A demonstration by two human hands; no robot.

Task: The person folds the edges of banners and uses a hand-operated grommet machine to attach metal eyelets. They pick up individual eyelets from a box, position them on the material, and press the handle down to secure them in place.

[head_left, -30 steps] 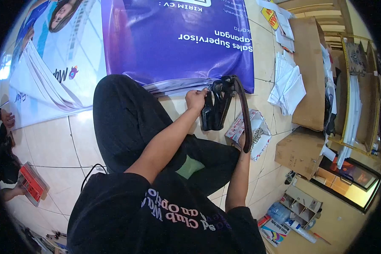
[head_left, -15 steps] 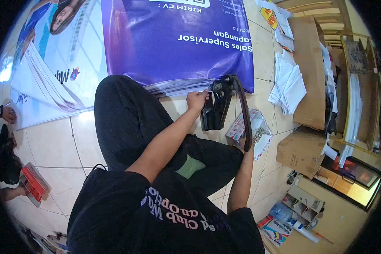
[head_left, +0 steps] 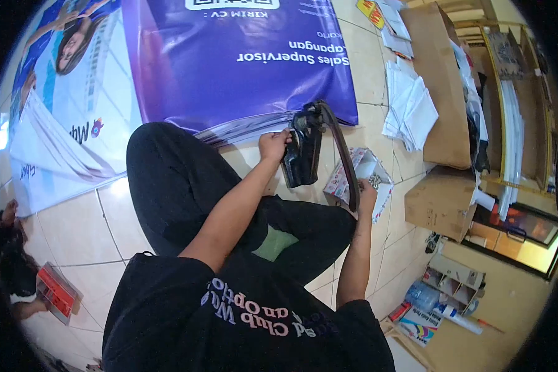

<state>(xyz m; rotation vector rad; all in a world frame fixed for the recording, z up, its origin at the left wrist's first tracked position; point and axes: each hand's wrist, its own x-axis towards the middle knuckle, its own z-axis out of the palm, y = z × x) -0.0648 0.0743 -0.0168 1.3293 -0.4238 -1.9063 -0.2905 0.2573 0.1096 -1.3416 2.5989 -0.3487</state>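
Observation:
A stack of folded purple printed banners lies before me, its layered edge facing my legs. My left hand is closed on the banner edge, right beside the jaw of a black hand-lever eyelet press. The press stands at the banner's near right corner, its long curved lever reaching down to the right. My right hand is at a small patterned cardboard box, fingers bent by a pile of small metal eyelets. What its fingertips hold is too small to make out.
Another printed banner spreads to the left, where a co-worker's hand rests near its edge. A red box sits on the tiles. At right are folded white sheets, large cardboard boxes and a rack.
My right hand has moved from beside the lever's end up to the eyelet box. My left hand stays at the banner edge by the press. The whole view has shifted slightly.

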